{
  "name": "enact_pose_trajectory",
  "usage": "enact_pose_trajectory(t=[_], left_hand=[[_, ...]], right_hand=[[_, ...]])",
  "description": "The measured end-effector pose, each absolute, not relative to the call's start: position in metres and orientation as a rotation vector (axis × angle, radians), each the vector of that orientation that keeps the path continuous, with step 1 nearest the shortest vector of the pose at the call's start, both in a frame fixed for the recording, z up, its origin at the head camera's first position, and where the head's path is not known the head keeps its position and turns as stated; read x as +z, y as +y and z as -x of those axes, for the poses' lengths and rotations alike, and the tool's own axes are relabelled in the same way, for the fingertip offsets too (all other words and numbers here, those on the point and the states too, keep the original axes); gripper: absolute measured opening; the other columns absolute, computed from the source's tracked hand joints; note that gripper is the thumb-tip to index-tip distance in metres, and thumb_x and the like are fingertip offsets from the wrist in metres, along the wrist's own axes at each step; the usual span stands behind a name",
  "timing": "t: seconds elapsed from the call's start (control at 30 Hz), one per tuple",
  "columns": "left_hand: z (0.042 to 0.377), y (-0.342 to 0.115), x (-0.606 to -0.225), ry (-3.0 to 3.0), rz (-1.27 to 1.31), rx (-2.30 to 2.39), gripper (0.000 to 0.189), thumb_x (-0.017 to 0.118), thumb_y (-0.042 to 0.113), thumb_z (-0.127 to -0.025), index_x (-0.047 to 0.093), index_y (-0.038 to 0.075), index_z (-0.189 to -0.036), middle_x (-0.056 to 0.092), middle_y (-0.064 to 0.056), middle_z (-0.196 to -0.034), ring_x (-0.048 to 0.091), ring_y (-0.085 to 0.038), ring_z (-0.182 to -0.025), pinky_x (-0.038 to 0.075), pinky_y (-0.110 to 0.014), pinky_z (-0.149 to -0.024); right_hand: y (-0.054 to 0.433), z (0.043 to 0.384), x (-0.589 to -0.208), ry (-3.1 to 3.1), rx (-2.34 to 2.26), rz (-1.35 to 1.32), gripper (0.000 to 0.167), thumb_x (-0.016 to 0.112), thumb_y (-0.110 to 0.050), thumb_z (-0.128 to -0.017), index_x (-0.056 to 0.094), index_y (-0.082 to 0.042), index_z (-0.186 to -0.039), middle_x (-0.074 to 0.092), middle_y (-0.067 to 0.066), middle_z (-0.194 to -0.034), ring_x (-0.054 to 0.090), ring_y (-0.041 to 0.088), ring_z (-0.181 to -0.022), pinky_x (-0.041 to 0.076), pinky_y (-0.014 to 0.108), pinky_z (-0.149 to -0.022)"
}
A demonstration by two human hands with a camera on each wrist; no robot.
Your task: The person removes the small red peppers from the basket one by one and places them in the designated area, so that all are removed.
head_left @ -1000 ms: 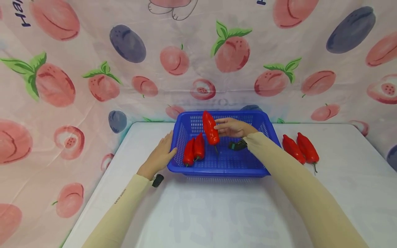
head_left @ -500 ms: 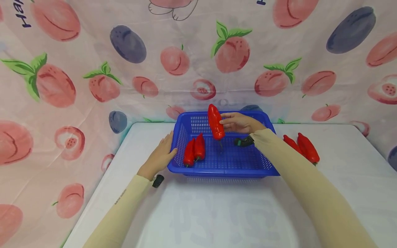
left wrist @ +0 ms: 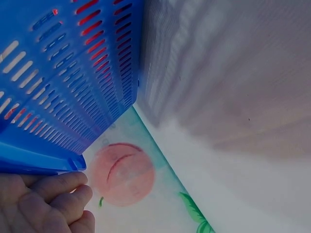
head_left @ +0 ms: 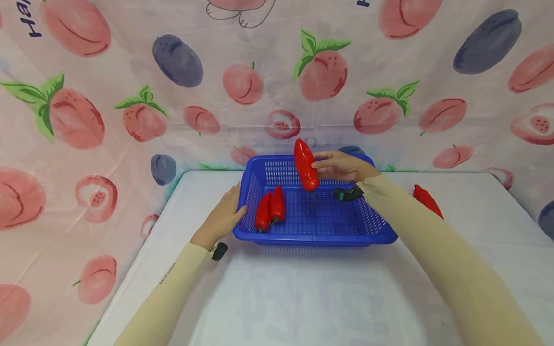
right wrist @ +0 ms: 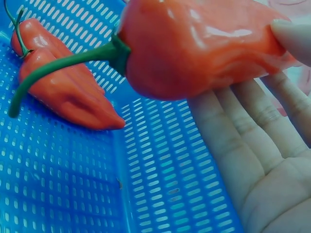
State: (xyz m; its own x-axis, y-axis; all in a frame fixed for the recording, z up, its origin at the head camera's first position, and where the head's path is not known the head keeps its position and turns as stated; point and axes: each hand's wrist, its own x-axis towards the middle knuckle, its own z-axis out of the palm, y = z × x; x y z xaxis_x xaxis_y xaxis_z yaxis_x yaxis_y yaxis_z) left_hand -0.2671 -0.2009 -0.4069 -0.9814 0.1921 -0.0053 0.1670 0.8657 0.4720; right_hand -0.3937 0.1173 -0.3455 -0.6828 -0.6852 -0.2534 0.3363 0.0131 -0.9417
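Observation:
My right hand [head_left: 344, 166] holds a long red pepper [head_left: 305, 166] over the blue basket [head_left: 320, 239], its green stem pointing down. The right wrist view shows the thumb on one side of the pepper [right wrist: 194, 43] and the fingers [right wrist: 262, 116] supporting the other. Two more red peppers, one [head_left: 263, 214] beside another [head_left: 278, 204], lie side by side at the basket's left end. My left hand [head_left: 221, 217] rests on the left rim. In the left wrist view its fingers [left wrist: 68, 199] touch the rim next to the slotted wall [left wrist: 63, 87].
A further red pepper [head_left: 426, 201] lies on the white table [head_left: 303, 298], right of the basket and partly behind my right sleeve [head_left: 433, 250]. A fruit-printed cloth [head_left: 268, 48] hangs right behind the basket.
My right hand has risen and moved rightward with the pepper. Its sleeve now hides more of the peppers on the table. The left hand and the basket have stayed put.

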Motion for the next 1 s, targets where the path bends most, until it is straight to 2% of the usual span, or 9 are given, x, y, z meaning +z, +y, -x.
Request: enact_pose_trajectory(t=[0.53, 0.77, 1.0], left_hand=[[0.267, -0.200, -0.401, 3.063, -0.350, 0.565, 0.070, 0.042, 0.027, -0.096, 0.008, -0.004, -0.149, 0.015, -0.021, -0.156, 0.012, -0.036, -0.146, 0.009, -0.047, -0.120], [0.272, -0.200, -0.397, 3.138, -0.383, 0.370, 0.071, 0.045, 0.029, -0.094, 0.015, -0.006, -0.148, 0.017, -0.024, -0.155, 0.013, -0.037, -0.145, 0.011, -0.048, -0.120], [0.269, -0.200, -0.388, 3.193, -0.465, 0.180, 0.075, 0.048, 0.032, -0.092, 0.016, -0.006, -0.147, 0.017, -0.024, -0.155, 0.014, -0.038, -0.145, 0.012, -0.049, -0.120]], right_hand=[[0.140, 0.385, -0.328, 1.664, -1.747, 0.316, 0.058, 0.047, -0.005, -0.095, 0.022, 0.004, -0.146, 0.068, -0.001, -0.099, 0.068, 0.016, -0.091, 0.056, 0.030, -0.082], [0.148, 0.382, -0.325, 1.676, -1.754, 0.327, 0.057, 0.049, -0.005, -0.094, 0.024, 0.006, -0.144, 0.069, 0.000, -0.097, 0.069, 0.016, -0.090, 0.057, 0.029, -0.081], [0.155, 0.379, -0.322, 1.653, -1.769, 0.319, 0.056, 0.048, -0.003, -0.094, 0.023, 0.006, -0.144, 0.070, 0.000, -0.097, 0.069, 0.017, -0.088, 0.057, 0.028, -0.080]])
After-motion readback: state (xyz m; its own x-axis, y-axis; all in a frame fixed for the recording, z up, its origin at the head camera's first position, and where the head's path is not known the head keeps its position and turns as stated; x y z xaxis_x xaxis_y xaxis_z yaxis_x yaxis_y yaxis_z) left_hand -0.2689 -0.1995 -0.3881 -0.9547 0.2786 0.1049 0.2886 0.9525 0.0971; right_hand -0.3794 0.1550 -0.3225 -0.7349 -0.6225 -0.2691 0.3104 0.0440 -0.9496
